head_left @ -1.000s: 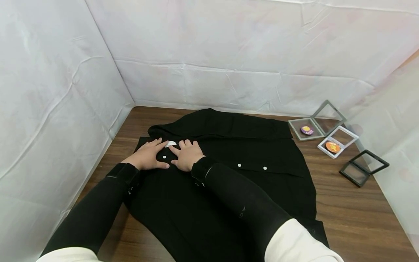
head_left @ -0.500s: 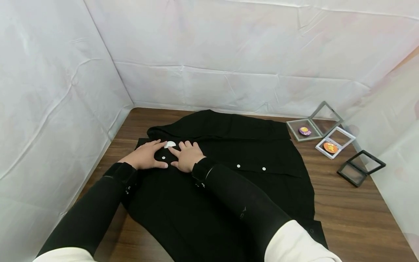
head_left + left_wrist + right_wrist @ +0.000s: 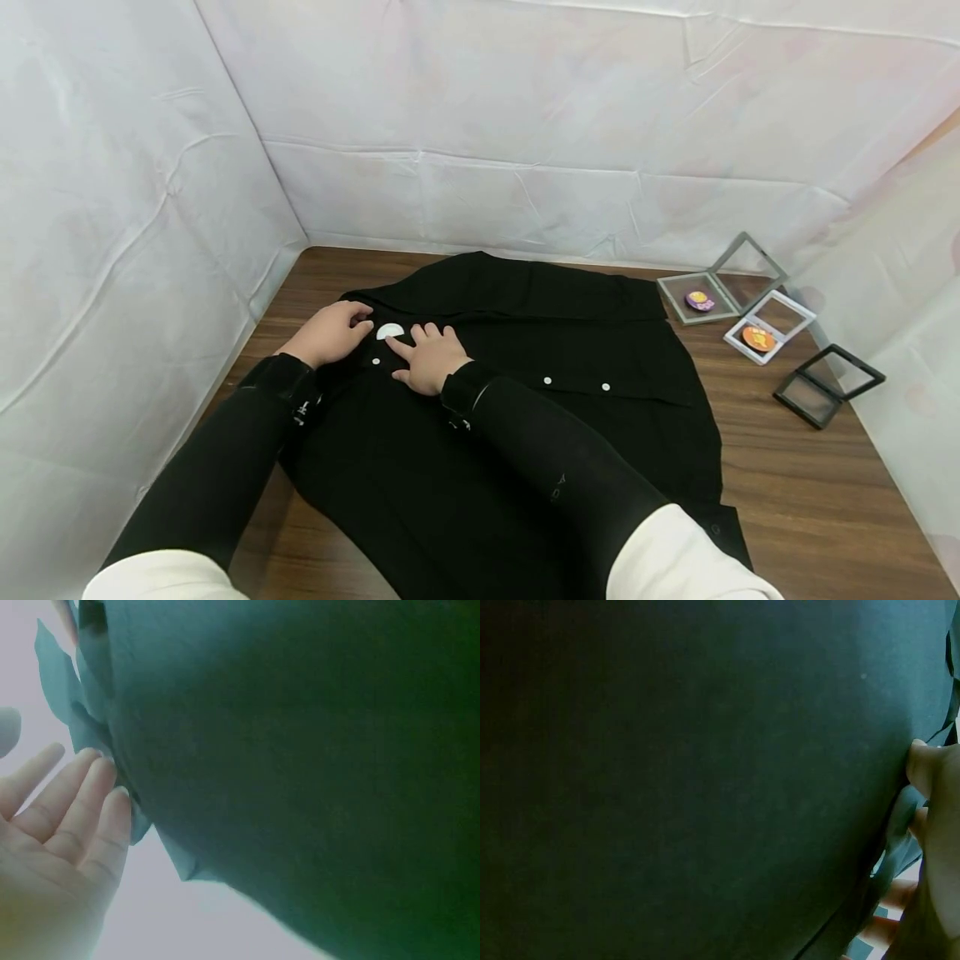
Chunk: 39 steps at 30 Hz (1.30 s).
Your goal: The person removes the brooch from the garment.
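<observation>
A black button-up shirt [image 3: 600, 350] lies spread on the table, with white buttons along its front. A small white half-round piece [image 3: 390, 331] shows on the cloth near the shirt's left end; its kind I cannot tell. My left hand [image 3: 326, 333] is just left of this piece, its fingers bent towards the shirt's upper left edge. In the left wrist view, the fingertips of that hand [image 3: 71, 825] meet the edge of the cloth, with the thumb apart. My right hand [image 3: 432, 358] rests on the shirt with spread fingers, its index fingertip at the white piece.
At the right stand several opened clear-window cases: a grey one [image 3: 682, 310] with a purple-and-yellow badge, a white one [image 3: 776, 333] with an orange badge, and a black one [image 3: 806, 385]. White cloth walls [image 3: 525, 167] enclose the wooden table [image 3: 825, 500].
My left hand has lifted off the cloth by the white piece and shifted left and up, its fingers drawing in. More of the white piece now shows. The right hand stays put.
</observation>
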Tool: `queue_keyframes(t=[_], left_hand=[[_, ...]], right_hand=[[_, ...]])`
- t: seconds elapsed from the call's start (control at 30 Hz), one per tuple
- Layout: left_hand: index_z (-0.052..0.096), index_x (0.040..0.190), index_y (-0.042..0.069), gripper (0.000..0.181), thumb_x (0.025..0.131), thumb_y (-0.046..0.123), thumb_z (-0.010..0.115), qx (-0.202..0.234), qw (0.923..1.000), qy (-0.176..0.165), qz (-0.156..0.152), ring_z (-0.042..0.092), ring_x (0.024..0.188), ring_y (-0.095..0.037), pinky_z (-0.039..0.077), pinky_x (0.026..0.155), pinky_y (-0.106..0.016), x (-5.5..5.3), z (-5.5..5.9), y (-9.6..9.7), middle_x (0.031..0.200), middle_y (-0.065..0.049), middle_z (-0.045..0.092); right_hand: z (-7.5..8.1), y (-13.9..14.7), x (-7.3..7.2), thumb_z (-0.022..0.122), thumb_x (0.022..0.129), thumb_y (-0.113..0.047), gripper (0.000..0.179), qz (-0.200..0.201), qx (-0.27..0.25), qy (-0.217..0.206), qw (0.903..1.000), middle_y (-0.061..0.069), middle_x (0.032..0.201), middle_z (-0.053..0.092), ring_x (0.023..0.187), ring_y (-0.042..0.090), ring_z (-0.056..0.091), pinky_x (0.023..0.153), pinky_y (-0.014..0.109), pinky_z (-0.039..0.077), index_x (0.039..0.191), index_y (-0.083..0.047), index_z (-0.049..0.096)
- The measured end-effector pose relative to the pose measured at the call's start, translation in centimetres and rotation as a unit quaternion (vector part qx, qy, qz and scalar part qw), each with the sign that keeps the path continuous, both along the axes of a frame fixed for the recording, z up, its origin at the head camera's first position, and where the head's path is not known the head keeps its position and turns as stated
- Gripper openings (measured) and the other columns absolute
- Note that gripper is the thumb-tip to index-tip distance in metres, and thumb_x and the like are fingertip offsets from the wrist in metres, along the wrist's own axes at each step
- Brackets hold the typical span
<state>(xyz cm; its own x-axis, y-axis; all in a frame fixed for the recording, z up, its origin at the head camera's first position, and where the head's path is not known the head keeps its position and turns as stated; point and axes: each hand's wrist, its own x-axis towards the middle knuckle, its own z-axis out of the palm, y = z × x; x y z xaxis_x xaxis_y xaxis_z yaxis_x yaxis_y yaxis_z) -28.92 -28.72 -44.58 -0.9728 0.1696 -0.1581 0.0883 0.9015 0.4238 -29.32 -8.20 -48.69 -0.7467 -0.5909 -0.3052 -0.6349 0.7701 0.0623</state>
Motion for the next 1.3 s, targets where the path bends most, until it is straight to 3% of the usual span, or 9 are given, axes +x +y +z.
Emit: queue_keyframes(t=[0.33,0.53,0.87,1.3], left_hand=[[0.059,0.138,-0.003,0.038,0.111,0.021,0.047,0.028,0.9989,-0.032,0.020,0.061,0.115,-0.041,0.049,0.098,-0.057,-1.6,-1.0,1.1,0.132,-0.026,0.061],[0.067,0.125,-0.001,0.028,0.109,0.017,0.053,0.042,0.9983,-0.035,0.020,0.064,0.103,-0.034,0.051,0.090,-0.050,-2.2,-1.6,1.0,0.118,-0.020,0.066],[0.068,0.112,-0.002,0.021,0.106,0.016,0.059,0.073,0.9946,-0.054,0.051,0.063,0.086,-0.028,0.052,0.077,-0.042,-1.9,-1.6,1.5,0.101,-0.015,0.065],[0.070,0.106,0.002,0.016,0.104,0.016,0.063,0.057,0.9963,-0.030,0.057,0.063,0.083,-0.026,0.052,0.075,-0.042,-2.0,-2.2,1.2,0.097,-0.013,0.067]], right_hand=[[0.3,0.5,0.2,0.026,0.104,-0.070,0.065,0.006,0.003,0.002,1.0000,0.002,0.169,0.021,0.149,0.024,0.023,0.119,0.049,0.026,0.161,-0.053,0.003],[0.2,0.6,0.2,0.027,0.104,-0.071,0.064,0.013,-0.007,-0.001,0.9999,0.003,0.168,0.021,0.148,0.023,0.025,0.117,0.048,0.028,0.161,-0.054,0.004],[0.2,0.7,0.0,0.025,0.103,-0.072,0.064,0.018,-0.013,-0.012,0.9997,0.004,0.170,0.018,0.152,0.024,0.019,0.119,0.048,0.026,0.160,-0.055,0.000],[0.7,1.1,0.3,0.026,0.103,-0.072,0.065,0.019,-0.014,-0.023,0.9995,0.005,0.171,0.014,0.154,0.025,0.015,0.120,0.048,0.024,0.161,-0.054,0.001]])
